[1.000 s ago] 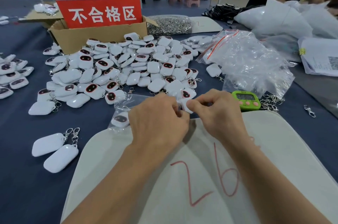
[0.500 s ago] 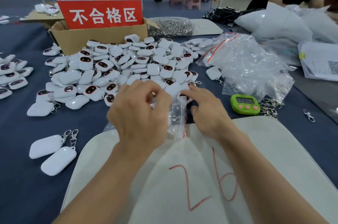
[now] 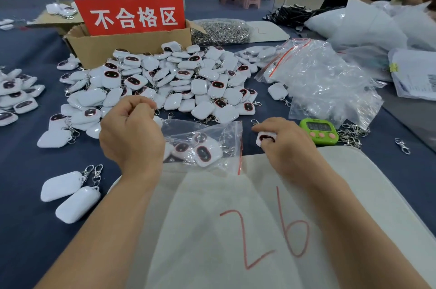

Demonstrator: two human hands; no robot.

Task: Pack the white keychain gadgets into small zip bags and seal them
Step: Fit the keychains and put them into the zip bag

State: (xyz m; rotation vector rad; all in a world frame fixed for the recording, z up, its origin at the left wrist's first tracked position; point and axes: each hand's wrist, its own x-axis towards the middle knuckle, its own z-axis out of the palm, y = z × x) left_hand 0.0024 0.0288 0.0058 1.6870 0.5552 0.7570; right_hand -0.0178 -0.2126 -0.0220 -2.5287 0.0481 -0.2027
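Keychain gadget gripped by right fingers beside "26" cloth; left fingers' grip unclear.

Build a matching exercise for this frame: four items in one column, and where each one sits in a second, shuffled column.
Items
1. zip bag
2. green timer
3. cardboard box
4. loose white gadget

Places
A. behind the gadget pile, bearing a red sign
B. held by the right hand
C. between the left hand and the right hand, with white gadgets inside
D. on the blue tabletop, just right of the right hand

Pairs: 1-C, 2-D, 3-A, 4-B
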